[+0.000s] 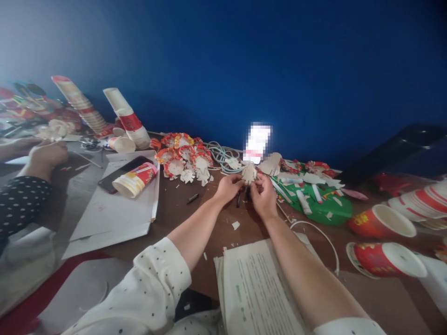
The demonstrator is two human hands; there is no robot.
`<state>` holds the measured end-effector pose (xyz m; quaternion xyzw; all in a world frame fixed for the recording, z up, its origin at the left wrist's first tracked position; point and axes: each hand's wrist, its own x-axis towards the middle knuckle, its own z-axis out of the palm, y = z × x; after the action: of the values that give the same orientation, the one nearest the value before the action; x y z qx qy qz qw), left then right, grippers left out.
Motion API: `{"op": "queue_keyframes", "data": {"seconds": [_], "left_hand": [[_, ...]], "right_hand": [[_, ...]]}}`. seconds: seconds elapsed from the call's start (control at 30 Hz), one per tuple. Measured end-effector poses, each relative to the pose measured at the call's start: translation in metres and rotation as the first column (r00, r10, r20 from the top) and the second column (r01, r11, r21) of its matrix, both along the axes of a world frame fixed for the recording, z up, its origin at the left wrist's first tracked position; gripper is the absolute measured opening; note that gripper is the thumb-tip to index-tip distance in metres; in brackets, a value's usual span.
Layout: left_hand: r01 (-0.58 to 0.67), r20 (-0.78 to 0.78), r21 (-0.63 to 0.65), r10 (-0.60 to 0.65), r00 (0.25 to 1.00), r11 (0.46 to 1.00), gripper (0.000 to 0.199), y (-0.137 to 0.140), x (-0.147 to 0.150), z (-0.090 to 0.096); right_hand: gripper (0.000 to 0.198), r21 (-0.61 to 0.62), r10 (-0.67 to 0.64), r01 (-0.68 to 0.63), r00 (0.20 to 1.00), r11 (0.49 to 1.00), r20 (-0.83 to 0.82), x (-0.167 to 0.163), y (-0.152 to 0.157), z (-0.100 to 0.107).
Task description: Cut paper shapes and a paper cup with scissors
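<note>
Near the middle of the table, a small pale paper cutout (249, 172) with a jagged edge is held up between my two hands. My left hand (228, 189) pinches its left side. At its lower right, the fingers of my right hand (264, 195) are closed on it. Below the cutout a dark pen-like stick (238, 200) shows in part. Just behind stands a phone (257, 143) with a bright, blurred screen. Red and white cut paper cup pieces (181, 156) lie in a heap to the left of my hands.
A green sheet (330, 207) bears markers and paper scraps at right, near paper cups (394, 221). A booklet (256, 284) lies under my right forearm. At left are a white box lid (115, 214), a fallen cup (136, 180), stacked cups (127, 118) and a co-worker's hands (49, 156).
</note>
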<state>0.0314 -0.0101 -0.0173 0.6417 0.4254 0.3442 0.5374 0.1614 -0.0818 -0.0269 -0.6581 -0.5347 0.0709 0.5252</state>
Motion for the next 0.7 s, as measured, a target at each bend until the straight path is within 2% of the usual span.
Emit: {"op": "queue_keyframes", "data": {"seconds": [0.17,0.4,0.7], "left_hand": [[0.026,-0.040,0.040,-0.024,0.999,0.999,0.018,0.0007,0.0001,-0.0012],[0.061,0.034,-0.005,-0.061,0.998,0.998,0.022,0.0025,0.0035,-0.0053],[0.064,0.007,0.006,-0.064,0.998,0.998,0.020,0.0017,0.0027,-0.0034]], "right_hand": [[0.037,0.010,-0.010,0.010,1.000,1.000,0.000,-0.0003,0.0000,0.0008],[0.040,0.008,0.000,0.000,1.000,1.000,-0.019,0.0014,0.0014,-0.0039],[0.039,0.000,0.008,-0.008,1.000,1.000,-0.017,0.0017,0.0015,-0.0031]]}}
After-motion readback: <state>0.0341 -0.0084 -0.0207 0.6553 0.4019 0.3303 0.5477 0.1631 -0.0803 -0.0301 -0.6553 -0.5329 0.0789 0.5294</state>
